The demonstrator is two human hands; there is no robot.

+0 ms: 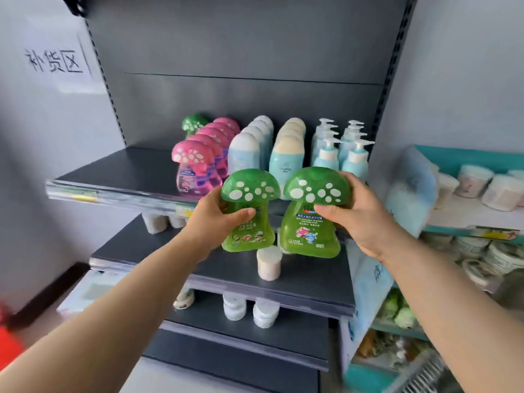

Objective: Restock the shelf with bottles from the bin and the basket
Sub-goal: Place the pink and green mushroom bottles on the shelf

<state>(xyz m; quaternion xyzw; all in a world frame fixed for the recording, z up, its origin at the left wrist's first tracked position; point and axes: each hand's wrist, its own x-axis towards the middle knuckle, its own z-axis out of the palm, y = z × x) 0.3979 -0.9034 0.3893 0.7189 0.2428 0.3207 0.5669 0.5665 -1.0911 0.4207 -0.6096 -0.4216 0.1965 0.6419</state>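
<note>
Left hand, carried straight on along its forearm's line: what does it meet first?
Probably the front white-capped blue bottle on the top shelf, its green mushroom bottle touching before the left hand does. Depth is unclear; the shelf's front edge could come first.

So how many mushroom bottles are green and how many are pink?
Green: 3, a green bottle in the left hand, a second green bottle in the right hand, a third green bottle at the back of the shelf.
Pink: 5 pink bottles that show, in one row.
Total: 8.
</note>
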